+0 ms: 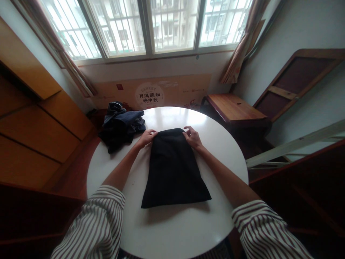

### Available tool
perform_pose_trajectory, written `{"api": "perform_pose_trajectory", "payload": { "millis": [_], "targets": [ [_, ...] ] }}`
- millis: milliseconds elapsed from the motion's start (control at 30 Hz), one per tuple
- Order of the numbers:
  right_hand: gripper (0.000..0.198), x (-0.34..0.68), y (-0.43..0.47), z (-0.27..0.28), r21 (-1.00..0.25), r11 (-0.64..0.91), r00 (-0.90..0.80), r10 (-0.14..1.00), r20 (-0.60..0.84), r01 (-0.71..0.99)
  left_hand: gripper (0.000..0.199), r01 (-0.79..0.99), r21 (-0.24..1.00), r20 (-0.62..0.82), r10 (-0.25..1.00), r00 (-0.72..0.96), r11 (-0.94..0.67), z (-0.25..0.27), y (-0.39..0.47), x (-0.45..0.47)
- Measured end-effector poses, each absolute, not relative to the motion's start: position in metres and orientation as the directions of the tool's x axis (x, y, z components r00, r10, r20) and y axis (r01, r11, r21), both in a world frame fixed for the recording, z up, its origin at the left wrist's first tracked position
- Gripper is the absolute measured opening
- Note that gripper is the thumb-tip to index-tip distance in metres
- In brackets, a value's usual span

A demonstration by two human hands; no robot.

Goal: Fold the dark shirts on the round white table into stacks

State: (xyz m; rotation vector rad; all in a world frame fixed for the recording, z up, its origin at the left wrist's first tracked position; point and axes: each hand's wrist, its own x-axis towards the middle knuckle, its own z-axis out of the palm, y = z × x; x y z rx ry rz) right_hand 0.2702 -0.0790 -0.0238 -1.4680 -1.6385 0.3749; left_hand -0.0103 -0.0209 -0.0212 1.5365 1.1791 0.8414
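Left hand (148, 138) and right hand (193, 138) are pinching the cloth (174, 169) at eleven and one o'clock, probably straightening it.

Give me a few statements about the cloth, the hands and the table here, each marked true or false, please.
1. The left hand is at the far left corner of the black cloth. True.
2. The table has square corners. False: the white table has a rounded edge.
3. The right hand is at the cloth's far right corner. True.
4. The heap of dark clothes lies to the right of the cloth. False: the heap lies to its left.
5. Both sleeves are striped. True.
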Motion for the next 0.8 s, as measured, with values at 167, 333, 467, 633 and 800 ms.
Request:
{"api": "perform_pose_trajectory", "payload": {
  "millis": [167,333,467,633,800],
  "targets": [
    [0.029,0.234,-0.114,0.015,-0.522,0.437,-0.165,0.858,0.487,0.732,0.050,0.273,0.960,-0.016,0.966,0.259,-0.057,-0.034,-0.017,-0.007],
    [0.052,0.157,-0.179,0.038,-0.251,0.576,-0.561,0.816,0.138,0.778,0.043,0.286,0.950,0.068,0.975,0.209,-0.128,-0.034,-0.015,-0.007],
    [0.035,0.122,-0.201,0.026,-0.114,0.614,-0.620,0.784,-0.019,0.781,0.040,0.302,0.940,0.114,0.979,0.169,-0.162,-0.035,-0.013,-0.007],
    [0.017,0.123,-0.199,0.017,-0.111,0.730,-0.736,0.677,-0.022,0.674,0.045,0.282,0.948,0.101,0.979,0.175,-0.148,-0.038,-0.010,-0.004],
    [0.028,0.133,-0.203,0.020,-0.127,0.782,-0.776,0.622,0.105,0.610,0.049,0.281,0.949,0.092,0.977,0.191,-0.144,-0.037,-0.008,-0.006]
  ]
}}
